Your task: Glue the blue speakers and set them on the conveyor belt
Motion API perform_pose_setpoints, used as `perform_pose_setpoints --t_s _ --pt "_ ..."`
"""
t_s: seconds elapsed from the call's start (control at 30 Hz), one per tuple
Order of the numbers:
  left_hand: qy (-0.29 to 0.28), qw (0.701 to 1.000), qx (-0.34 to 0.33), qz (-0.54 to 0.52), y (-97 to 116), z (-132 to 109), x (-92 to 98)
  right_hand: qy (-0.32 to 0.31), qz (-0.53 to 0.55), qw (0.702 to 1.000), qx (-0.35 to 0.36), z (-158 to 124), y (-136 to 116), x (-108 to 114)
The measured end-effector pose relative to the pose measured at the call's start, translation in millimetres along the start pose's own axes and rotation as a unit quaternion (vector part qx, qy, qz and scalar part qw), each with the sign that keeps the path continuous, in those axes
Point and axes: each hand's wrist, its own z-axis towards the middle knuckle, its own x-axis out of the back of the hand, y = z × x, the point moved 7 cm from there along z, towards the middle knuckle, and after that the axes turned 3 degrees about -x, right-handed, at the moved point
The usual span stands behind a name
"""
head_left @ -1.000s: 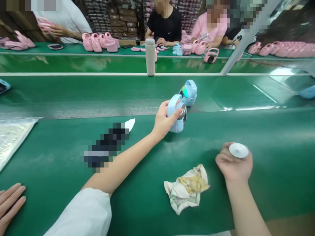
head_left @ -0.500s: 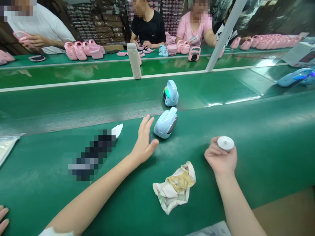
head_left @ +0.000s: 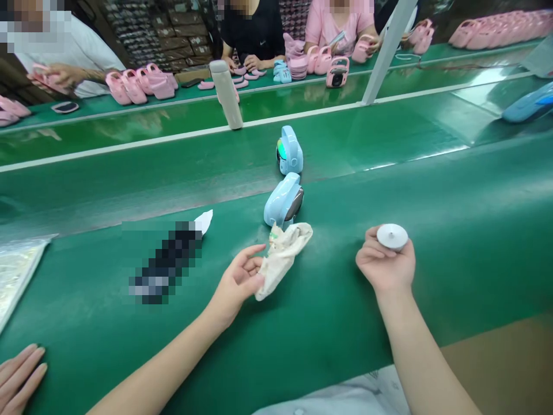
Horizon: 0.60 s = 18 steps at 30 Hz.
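Note:
My left hand (head_left: 237, 283) has its thumb and fingers closed on one edge of a crumpled, off-white cloth (head_left: 283, 259), stained in places. The cloth's far end reaches up to a glossy light-blue device with a handle (head_left: 280, 202); whether they touch I cannot tell. Just behind it stands a second light-blue device (head_left: 291, 153) with a green-lit face turned left. To the right, my right hand (head_left: 386, 265) is wrapped round a thing with a white round top (head_left: 392, 237) and a small point at its centre; its lower part is hidden in the fist.
A pixelated dark object (head_left: 166, 262) lies left of my left hand. Another person's hand (head_left: 21, 377) rests at the lower left, near a clear plastic bag (head_left: 21, 276). A beige bottle (head_left: 227, 95) stands beyond. Co-workers sit across the belt among pink devices (head_left: 142, 83).
My left hand has drawn back from beside the blue device and taken hold of the cloth, which has moved up toward that device. My right hand keeps its white-topped thing.

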Motion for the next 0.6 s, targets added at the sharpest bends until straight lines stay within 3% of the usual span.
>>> perform_pose_setpoints --t_s 0.07,0.17,0.27,0.33,0.37,0.47,0.53,0.6 --pt "0.019 0.991 0.060 -0.115 -1.4 2.1 2.8 0.005 0.002 1.000 0.004 -0.4 -0.4 0.8" --pt "0.039 0.982 0.078 -0.168 -3.2 -0.3 9.1 0.013 0.002 1.000 0.012 -0.4 -1.3 1.4" --pt "0.025 0.997 -0.017 -0.070 0.3 -2.9 16.9 0.016 -0.005 1.000 0.015 -1.7 -2.0 1.0" --pt "-0.021 0.985 -0.133 0.108 5.6 -7.7 12.4 0.011 -0.014 1.000 0.019 -4.6 -2.4 -0.1" --pt "-0.062 0.957 -0.189 0.211 5.8 -11.9 4.3 0.009 -0.020 1.000 0.021 -6.5 -2.6 -0.8" --pt "-0.185 0.830 -0.297 0.434 -7.2 -25.0 -21.9 0.011 -0.036 0.999 0.020 -12.9 -1.1 -2.2" --pt "-0.192 0.780 -0.335 0.492 -9.8 -26.6 -23.4 0.022 -0.046 0.999 0.013 -16.8 1.0 -1.3" --pt "-0.128 0.750 -0.344 0.550 -1.9 -20.6 -8.4 0.031 -0.054 0.998 0.006 -19.3 0.6 2.5"
